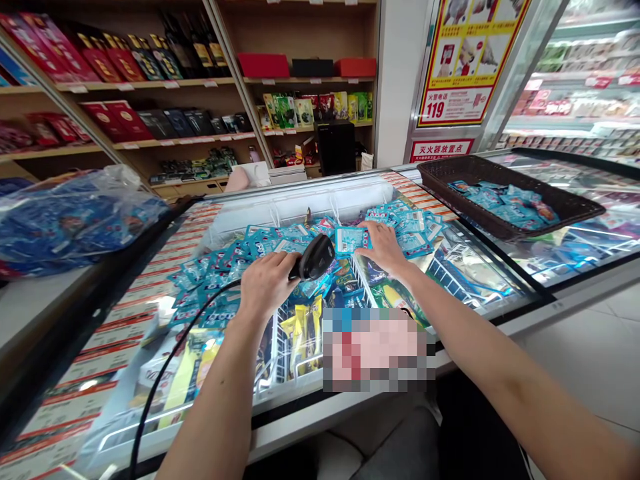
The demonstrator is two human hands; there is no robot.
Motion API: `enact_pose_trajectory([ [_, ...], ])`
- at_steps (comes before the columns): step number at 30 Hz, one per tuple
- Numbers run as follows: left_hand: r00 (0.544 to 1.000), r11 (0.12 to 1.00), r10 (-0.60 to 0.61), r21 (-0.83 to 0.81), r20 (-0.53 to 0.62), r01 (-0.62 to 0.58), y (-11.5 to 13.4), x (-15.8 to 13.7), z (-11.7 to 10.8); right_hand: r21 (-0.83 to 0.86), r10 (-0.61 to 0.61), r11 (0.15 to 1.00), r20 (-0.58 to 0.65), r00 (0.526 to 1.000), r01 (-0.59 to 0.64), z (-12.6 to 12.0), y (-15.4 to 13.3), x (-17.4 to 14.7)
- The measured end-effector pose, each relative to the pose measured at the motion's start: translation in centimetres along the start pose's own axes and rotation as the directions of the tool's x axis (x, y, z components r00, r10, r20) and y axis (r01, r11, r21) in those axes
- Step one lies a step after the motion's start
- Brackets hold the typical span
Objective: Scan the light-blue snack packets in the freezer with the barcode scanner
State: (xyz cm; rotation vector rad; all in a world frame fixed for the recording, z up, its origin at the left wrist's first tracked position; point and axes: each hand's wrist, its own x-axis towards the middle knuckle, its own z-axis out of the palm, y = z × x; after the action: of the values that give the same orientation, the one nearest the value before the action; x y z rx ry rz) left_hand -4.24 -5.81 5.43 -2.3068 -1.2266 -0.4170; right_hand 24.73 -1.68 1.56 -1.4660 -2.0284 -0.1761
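My left hand [267, 280] is wrapped round the handle of a black barcode scanner [319, 258], its head turned toward the right. A black cable [165, 363] runs from the scanner down to the lower left. Between the thumb and fingers of my right hand [383, 247] is a small blue packet [349, 240], with a white label facing up. It is just right of the scanner head. Many like blue packets [215, 283] lie spread over the glass lid of a chest freezer, to the left and behind both hands.
A dark brown basket [510, 230] with more blue packets stands at the right on the freezer. At the left lies a clear plastic bag [75, 220] full of blue packs. A pixelated patch covers the front edge. Stocked shelves [170, 83] rise behind.
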Motion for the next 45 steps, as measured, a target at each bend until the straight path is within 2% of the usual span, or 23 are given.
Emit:
enact_pose_trajectory([
  [5,0.997,0.997,0.054,-0.056,0.047,-0.051,0.3,0.2,-0.2,-0.004,0.017,1.0,0.002,1.0,-0.017,0.2,0.3,0.0],
  [18,0.995,0.998,0.041,-0.047,0.085,-0.037,0.6,0.3,-0.5,0.007,0.022,1.0,0.002,1.0,-0.023,0.5,0.5,0.1],
  [30,0.997,0.998,0.056,-0.036,0.046,-0.055,0.6,0.3,-0.4,-0.014,0.005,1.0,-0.015,1.0,-0.006,0.5,0.5,0.0],
  [33,1.0,1.0,0.012,-0.022,0.021,-0.011,0.2,0.1,-0.4,-0.07,0.02,0.997,-0.032,0.999,-0.022,0.6,0.5,0.0],
  [38,0.99,0.99,-0.138,0.025,-0.038,0.139,-0.7,-0.3,-0.5,-0.145,0.063,0.987,-0.048,0.997,-0.069,0.6,0.5,-0.1],
  [42,0.961,0.963,-0.262,0.038,-0.09,0.266,-1.4,-0.7,-0.3,-0.187,0.079,0.978,-0.065,0.995,-0.09,0.2,0.4,-0.3],
  [45,0.929,0.93,-0.357,0.062,-0.094,0.363,-1.9,-0.9,-0.2,-0.162,0.027,0.986,-0.052,0.998,-0.035,-0.2,0.3,-0.3],
])
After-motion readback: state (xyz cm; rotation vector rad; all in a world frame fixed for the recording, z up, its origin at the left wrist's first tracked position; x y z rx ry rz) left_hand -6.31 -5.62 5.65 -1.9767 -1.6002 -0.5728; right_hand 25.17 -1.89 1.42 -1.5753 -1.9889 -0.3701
